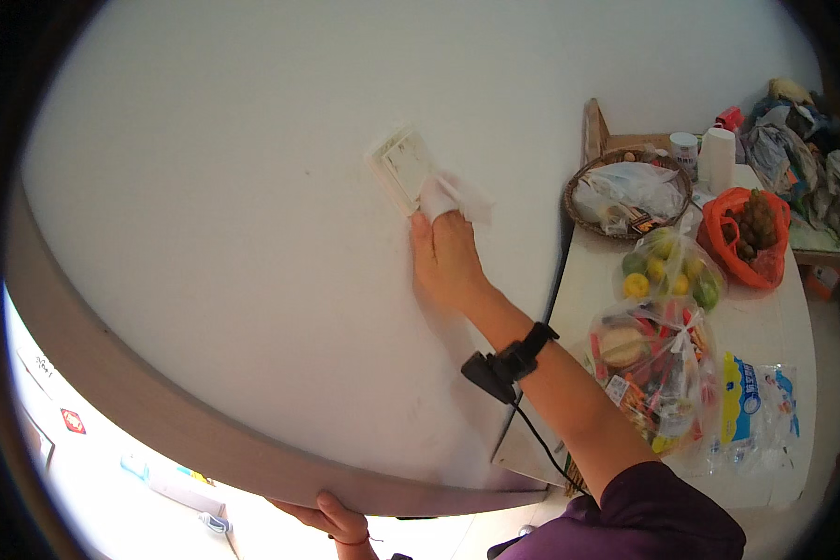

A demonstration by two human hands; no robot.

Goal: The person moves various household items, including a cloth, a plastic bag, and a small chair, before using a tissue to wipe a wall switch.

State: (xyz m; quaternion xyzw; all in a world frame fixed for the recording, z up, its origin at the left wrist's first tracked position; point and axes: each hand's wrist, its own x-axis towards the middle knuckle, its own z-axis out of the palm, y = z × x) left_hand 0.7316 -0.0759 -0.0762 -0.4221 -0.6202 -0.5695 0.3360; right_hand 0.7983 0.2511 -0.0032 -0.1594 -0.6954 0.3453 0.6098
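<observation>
My right hand (448, 259) holds a thin white tissue or cloth (455, 198) against the lower right corner of a light switch plate (404, 164). The plate is off-white, with dark smudges, and is set in a white wall (252, 231). A black strap with a small device and a cable is on my right forearm. My left hand (332, 516) is at the bottom of the view, against the grey-brown edge of the wall (252, 455); its fingers are partly hidden, and a thin red cord is round the wrist.
To the right, a white table (763, 329) bears a wicker basket (572, 203), a bag of green and yellow fruit (665, 269), a red bag (714, 245), a clear bag of packets (651, 364), a can (684, 150) and paper cups (719, 157). Crumpled plastic bags (777, 150) lie behind.
</observation>
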